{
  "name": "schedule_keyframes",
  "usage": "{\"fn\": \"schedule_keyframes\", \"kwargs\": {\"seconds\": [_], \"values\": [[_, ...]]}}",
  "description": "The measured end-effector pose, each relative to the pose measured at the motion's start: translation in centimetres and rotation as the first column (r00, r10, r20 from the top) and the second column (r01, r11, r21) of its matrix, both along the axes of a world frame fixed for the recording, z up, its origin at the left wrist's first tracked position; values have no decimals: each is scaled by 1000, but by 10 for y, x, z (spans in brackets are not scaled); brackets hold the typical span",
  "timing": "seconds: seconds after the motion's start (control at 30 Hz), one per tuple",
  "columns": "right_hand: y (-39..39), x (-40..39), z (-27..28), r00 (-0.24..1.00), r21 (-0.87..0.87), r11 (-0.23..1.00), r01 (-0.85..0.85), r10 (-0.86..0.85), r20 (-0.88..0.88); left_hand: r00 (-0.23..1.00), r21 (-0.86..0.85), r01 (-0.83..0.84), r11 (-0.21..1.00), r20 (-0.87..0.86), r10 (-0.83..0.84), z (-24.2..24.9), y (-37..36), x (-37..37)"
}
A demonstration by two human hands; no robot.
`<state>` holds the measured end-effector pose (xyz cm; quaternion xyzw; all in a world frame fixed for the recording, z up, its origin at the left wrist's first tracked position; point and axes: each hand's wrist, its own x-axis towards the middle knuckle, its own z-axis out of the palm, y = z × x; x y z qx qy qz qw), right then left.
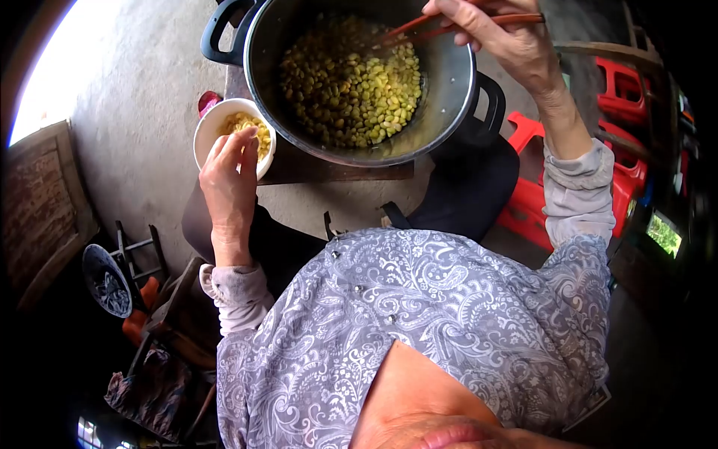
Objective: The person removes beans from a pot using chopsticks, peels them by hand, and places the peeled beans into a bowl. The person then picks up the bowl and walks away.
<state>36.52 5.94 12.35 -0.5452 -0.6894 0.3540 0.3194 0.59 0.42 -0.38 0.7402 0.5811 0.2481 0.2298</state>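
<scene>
Left fingers (pixel 238 141) bunched over bean bowl (pixel 205 135); right fingers (pixel 468 21) grip chopsticks (pixel 426 34) in bean pot (pixel 449 90).

Through my feed I see a grey-blue top (pixel 464 299) with white paisley, 3 small shiny buttons (pixel 359 288), bunched pale sleeves (pixel 580 194) and dark trousers (pixel 479 183).

Wooden bench (pixel 336 172) bearing lg. pot (pixel 445 123).
Pot's sitting on bench top; white bowl (pixel 200 142) is overlapping bench corner, contact unclear. Red plastic stools (pixel 523 202) are standing on grey flr. (pixel 149 90)
</scene>
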Motion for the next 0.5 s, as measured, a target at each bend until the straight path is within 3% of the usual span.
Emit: {"fn": "schedule_keyframes", "kwargs": {"seconds": [0.07, 0.1, 0.17, 0.23, 0.33, 0.47, 0.5], "values": [[5, 9, -3, 1000, 111, 994, 7, -10, 24, 1000, -31, 3, 1000, -9, -4, 3, 1, 2], [12, 15, -15, 997, 278, 958, -66, 49, 66, 1000, -43, 3, 999, -12, -4, 3, 2, 4], [13, 17, -43, 988, 415, 905, -94, 33, 151, 1000, -34, 4, 999, -17, -5, 2, 2, 3], [13, 12, -62, 999, 191, 982, -2, 8, -34, 1000, -33, 0, 999, -21, 0, 2, 1, 1], [5, -1, -37, 997, -198, 977, 75, -79, -10, 1000, -39, -3, 999, -4, 3, 0, 1, 0], [-9, -2, -17, 996, -259, 964, 68, -82, -43, 1000, -54, 6, 999, 8, -5, 0, 3, 2], [-13, -6, -3, 987, -282, 947, 156, -163, -3, 1000, -65, 5, 998, -2, -5, 1, 2, 1]]}}
